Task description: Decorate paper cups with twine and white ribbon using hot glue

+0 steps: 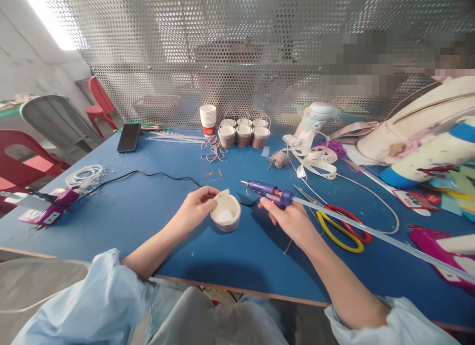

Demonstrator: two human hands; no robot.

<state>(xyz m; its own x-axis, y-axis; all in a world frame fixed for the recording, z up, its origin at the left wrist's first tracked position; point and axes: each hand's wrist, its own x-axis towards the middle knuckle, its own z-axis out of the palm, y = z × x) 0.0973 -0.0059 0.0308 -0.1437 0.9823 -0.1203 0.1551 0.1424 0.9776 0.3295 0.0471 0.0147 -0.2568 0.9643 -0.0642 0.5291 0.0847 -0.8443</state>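
My left hand [198,205] grips the rim of a small cup [227,221] wrapped in brownish cord, pale inside, near the middle of the blue table [148,236]. In my right hand [287,216] is a blue hot glue gun [272,190], its nozzle pointing left, above and to the right of the cup. A long clear glue stick [363,231] runs out of the gun's back toward the lower right.
Several wrapped cups [244,136] and a paper cup stack [208,118] stand by the perforated metal screen [166,77]. Scissors [343,231] lie right of my right hand. A phone [129,137], power strips [50,206], yarn ball [279,159] and black cable surround the work area.
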